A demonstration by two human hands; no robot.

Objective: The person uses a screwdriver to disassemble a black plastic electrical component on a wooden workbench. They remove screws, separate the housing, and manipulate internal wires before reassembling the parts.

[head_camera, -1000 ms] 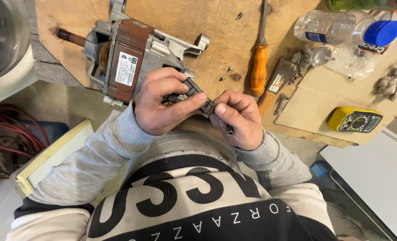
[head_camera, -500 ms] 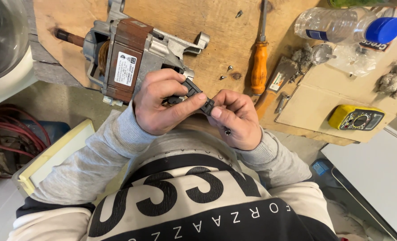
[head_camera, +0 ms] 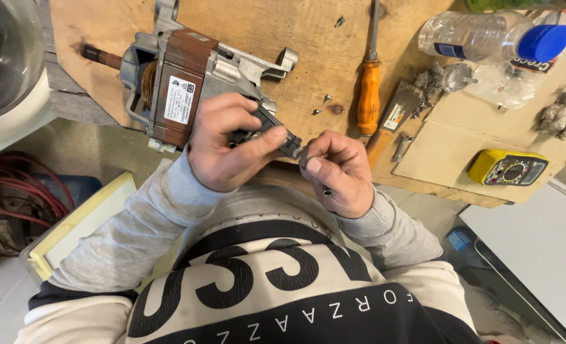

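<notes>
Nothing had shifted: left hand (head_camera: 222, 150) and right hand (head_camera: 337, 169) stayed pinched shut on the small black plastic part (head_camera: 276, 130) near the bench's (head_camera: 308, 38) front edge.

The hands (head_camera: 283, 153) hide most of the small dark part (head_camera: 276, 130).

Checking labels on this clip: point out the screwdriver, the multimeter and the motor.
screwdriver (head_camera: 369, 97): head view, orange handle.
multimeter (head_camera: 508, 169): head view, yellow case by the dial.
motor (head_camera: 180, 83): head view, brown core.
</notes>
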